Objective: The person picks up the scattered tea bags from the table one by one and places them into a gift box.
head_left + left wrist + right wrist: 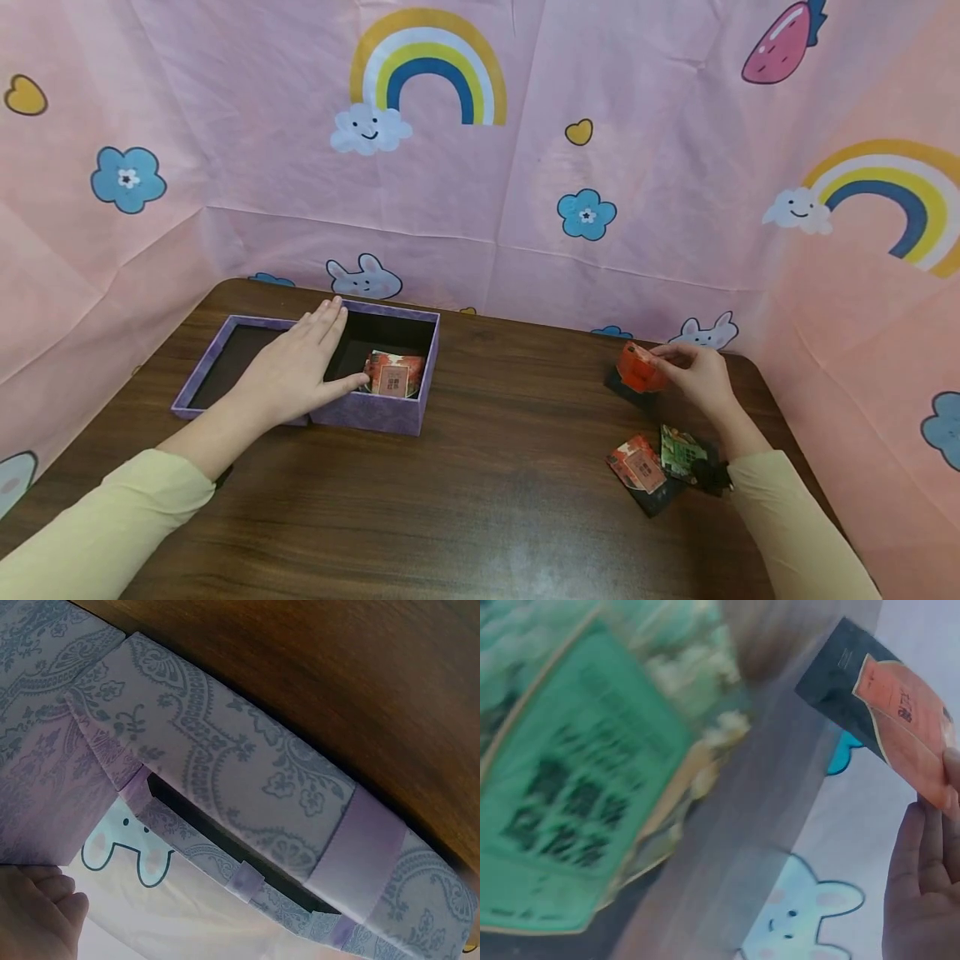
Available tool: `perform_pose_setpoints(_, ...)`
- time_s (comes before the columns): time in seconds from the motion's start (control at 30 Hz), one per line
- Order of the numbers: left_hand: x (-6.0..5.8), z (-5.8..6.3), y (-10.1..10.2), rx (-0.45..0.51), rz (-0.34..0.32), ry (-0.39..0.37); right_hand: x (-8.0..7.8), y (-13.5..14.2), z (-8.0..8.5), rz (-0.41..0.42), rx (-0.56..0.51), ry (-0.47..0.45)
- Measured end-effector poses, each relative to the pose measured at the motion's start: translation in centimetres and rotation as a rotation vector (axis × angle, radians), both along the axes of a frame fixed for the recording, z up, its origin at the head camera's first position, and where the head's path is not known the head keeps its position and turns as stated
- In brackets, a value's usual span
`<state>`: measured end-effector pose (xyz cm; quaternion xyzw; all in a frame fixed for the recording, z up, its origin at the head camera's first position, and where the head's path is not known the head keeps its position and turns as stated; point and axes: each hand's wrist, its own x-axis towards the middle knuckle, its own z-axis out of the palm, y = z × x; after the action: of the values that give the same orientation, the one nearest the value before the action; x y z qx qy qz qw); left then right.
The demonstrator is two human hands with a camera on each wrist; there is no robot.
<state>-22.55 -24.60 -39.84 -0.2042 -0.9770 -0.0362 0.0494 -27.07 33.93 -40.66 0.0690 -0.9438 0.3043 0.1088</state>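
At the right of the head view, my right hand (699, 377) pinches a red and black sachet (638, 368) by its edge, over the table. The right wrist view shows the same sachet (900, 724) tilted between thumb and fingers. Below that hand lie a green sachet (681, 452) and another red sachet (636, 465), overlapping each other. My left hand (300, 358) rests with straight fingers along the left wall of a purple patterned box (375, 414), thumb by its front rim. Inside the box sits a red sachet (395, 373).
Left of the box lies its purple lid (197, 377), dark inside up, partly behind my left forearm. The brown wooden table (480, 500) ends at a pink printed cloth (510, 167) hanging at the back and both sides.
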Motion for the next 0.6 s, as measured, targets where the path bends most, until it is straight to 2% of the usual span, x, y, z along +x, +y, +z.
perform_pose_setpoints(0.3, 0.0, -0.1, 0.0, 0.000, 0.000, -0.003, -0.9, -2.9, 0.9, 0.043, -0.055, 0.069)
perform_pose_setpoints(0.6, 0.0, 0.0, 0.0, 0.002, 0.001, -0.002, -1.4, -7.9, 2.4, 0.100, -0.167, 0.079)
